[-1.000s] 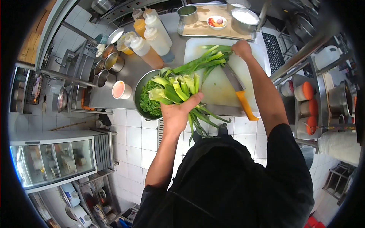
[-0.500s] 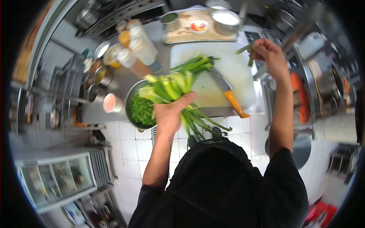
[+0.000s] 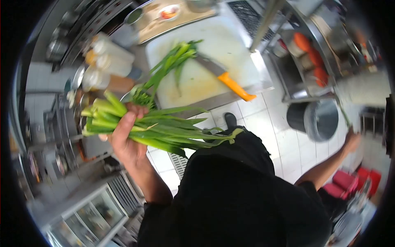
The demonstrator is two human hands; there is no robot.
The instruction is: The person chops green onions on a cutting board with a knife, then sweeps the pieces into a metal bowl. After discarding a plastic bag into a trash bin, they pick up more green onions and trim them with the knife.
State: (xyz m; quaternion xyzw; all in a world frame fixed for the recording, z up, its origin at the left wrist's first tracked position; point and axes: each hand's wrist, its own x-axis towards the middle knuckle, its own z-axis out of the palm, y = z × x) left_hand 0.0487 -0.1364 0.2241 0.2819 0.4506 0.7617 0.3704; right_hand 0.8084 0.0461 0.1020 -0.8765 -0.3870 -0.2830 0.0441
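My left hand (image 3: 129, 138) is closed around a bunch of green onions (image 3: 164, 126), their pale cut ends to the left and the long green leaves trailing right, near my body. Out to the far right, my right hand (image 3: 352, 140) pinches a thin green onion leaf (image 3: 344, 114), somewhat blurred, beside a dark bin (image 3: 325, 119). More green onions (image 3: 176, 57) lie on the white cutting board (image 3: 218, 37). Right of them rests a knife (image 3: 234, 86) with an orange handle. Chopped greens (image 3: 140, 98) show in a bowl partly hidden behind the bunch.
Squeeze bottles (image 3: 107, 80) stand left of the board. Behind it a tray (image 3: 189, 18) carries a small bowl of red and orange pieces (image 3: 168, 13). A metal rack (image 3: 308, 92) stands at the right, and red items (image 3: 347, 183) lie at lower right.
My right hand has swung from beside the board down to the far right near the bin, still with a green leaf. The left hand has moved left with the bunch, and the view has turned.
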